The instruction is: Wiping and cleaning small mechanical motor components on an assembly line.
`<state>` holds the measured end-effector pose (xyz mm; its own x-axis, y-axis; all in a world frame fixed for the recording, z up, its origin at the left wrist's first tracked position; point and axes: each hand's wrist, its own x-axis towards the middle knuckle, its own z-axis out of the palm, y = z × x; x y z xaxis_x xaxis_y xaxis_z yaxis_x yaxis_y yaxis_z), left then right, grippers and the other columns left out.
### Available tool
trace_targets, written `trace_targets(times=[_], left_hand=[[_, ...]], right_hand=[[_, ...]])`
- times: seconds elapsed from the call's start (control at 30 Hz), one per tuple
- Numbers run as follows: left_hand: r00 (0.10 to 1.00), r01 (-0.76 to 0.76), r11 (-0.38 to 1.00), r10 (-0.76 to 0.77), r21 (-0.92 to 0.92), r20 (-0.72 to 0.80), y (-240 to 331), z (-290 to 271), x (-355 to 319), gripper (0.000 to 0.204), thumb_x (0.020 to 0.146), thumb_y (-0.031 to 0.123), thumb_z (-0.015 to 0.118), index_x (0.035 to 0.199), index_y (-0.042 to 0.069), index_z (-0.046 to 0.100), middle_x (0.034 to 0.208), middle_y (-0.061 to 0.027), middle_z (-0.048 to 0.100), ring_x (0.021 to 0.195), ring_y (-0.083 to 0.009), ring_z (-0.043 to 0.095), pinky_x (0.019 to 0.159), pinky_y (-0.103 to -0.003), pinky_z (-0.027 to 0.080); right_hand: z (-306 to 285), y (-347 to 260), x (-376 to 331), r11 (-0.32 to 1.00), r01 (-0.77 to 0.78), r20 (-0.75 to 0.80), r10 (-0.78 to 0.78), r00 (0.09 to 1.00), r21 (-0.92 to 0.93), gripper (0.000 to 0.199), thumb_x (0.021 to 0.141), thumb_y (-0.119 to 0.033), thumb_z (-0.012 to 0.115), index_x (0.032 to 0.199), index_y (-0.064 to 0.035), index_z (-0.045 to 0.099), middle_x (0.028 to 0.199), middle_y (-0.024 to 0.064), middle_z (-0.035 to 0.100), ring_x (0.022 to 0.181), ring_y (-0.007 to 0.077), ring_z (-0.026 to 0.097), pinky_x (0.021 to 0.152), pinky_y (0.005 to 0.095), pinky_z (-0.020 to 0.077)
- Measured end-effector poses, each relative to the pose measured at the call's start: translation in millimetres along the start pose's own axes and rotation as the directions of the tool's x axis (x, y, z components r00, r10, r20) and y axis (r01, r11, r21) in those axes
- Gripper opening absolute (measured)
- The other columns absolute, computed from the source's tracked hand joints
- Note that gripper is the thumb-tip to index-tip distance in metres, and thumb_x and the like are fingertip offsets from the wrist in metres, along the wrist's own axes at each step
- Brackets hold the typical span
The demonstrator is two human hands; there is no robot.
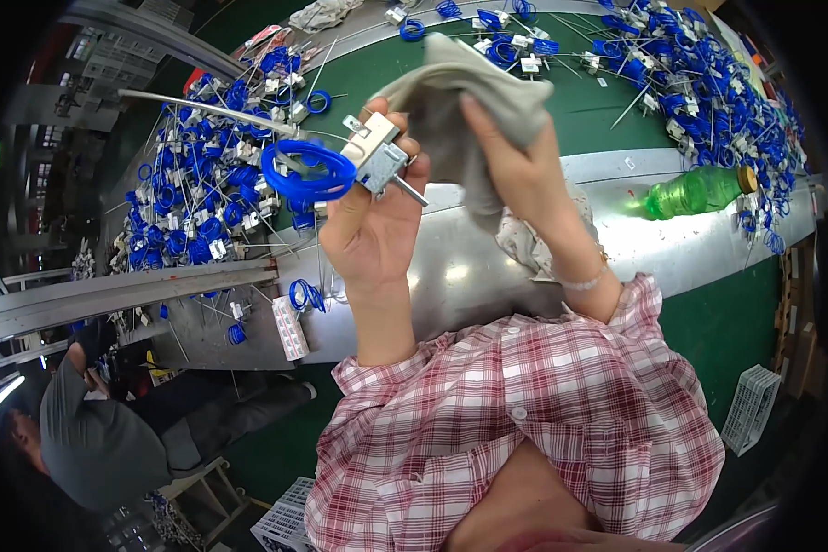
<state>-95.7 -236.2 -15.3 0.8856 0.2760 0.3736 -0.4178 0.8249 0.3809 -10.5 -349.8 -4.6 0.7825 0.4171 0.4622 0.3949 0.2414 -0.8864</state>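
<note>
My left hand (377, 244) is raised over the bench, its fingers closed round a capillary thermostat (373, 149). The thermostat has a pale metal body, a short shaft and a blue coiled tube (294, 191). A long thin metal probe (207, 110) reaches out from it to the left. My right hand (524, 170) grips a grey-beige cloth (455, 110), which hangs in folds just right of the thermostat. Where the cloth hangs behind my left fingertips, I cannot tell whether it touches the thermostat.
Heaps of similar blue-coiled thermostats lie at the left (202, 202) and far right (708, 101). A green bottle (699, 193) lies on the metal bench edge (616, 244). Another crumpled cloth (520, 247) sits below my right wrist. At lower left, another person (101, 442) is bent over.
</note>
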Motion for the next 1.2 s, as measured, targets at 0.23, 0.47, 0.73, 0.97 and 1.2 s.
trace_targets(times=[0.23,0.47,0.73,0.97,1.2], left_hand=[[0.999,0.032,0.995,-0.032,-0.093,0.01,-3.9,3.0,-0.3,0.065,0.078,0.015,0.057,0.128,-0.007,0.021,0.119,-0.0163,0.042,0.102,-0.0231,0.048,0.09,-0.034,0.039],[0.996,-0.034,0.996,0.04,0.081,-0.074,-9.6,21.2,-5.2,0.063,0.079,0.013,0.056,0.127,-0.008,0.022,0.118,-0.0159,0.044,0.104,-0.023,0.048,0.092,-0.035,0.036],[0.99,-0.099,0.968,0.118,0.229,-0.072,-7.9,26.0,-7.6,0.064,0.074,0.008,0.061,0.124,-0.01,0.026,0.127,-0.0201,0.034,0.113,-0.0295,0.042,0.096,-0.04,0.035],[0.988,-0.024,0.962,0.064,0.27,-0.141,-6.3,16.9,-3.7,0.058,0.081,0.018,0.056,0.125,-0.007,0.028,0.124,-0.018,0.04,0.111,-0.0269,0.044,0.092,-0.037,0.038],[0.995,0.058,0.959,-0.033,-0.278,0.095,-3.4,4.3,-0.1,0.062,0.082,0.02,0.054,0.13,-0.002,0.02,0.128,-0.016,0.036,0.119,-0.0249,0.036,0.1,-0.038,0.03]], right_hand=[[-6.1,-19.6,-22.9,0.952,-0.259,-0.078,0.275,0.958,0.163,0.021,0.084,-0.012,0.053,0.1,0.0018,0.056,0.089,0.0005,0.057,0.08,0.0052,0.049,0.07,0.0186,0.04],[-7.0,-44.7,-13.0,0.705,0.604,0.246,-0.553,0.796,-0.372,0.02,0.074,-0.003,0.056,0.094,-0.0018,0.059,0.095,0.0126,0.058,0.084,0.0239,0.057,0.073,0.0267,0.0439],[-2.4,-10.6,0.1,0.983,-0.182,0.08,0.182,0.98,-0.01,0.024,0.086,-0.022,0.052,0.097,-0.001,0.055,0.087,0.0008,0.057,0.077,0.0059,0.049,0.067,0.0216,0.0412],[-3.0,-17.8,-1.2,0.979,-0.02,-0.255,0.073,0.964,0.205,0.024,0.087,-0.026,0.049,0.088,-0.0028,0.058,0.073,-0.0038,0.053,0.059,0.0015,0.042,0.048,0.0174,0.0345],[-30.1,7.2,-3.4,0.692,-0.141,0.073,0.27,0.96,-0.708,0.021,0.08,-0.02,0.055,0.088,-0.0002,0.058,0.07,0.0176,0.058,0.067,0.029,0.059,0.062,0.0342,0.0443]])
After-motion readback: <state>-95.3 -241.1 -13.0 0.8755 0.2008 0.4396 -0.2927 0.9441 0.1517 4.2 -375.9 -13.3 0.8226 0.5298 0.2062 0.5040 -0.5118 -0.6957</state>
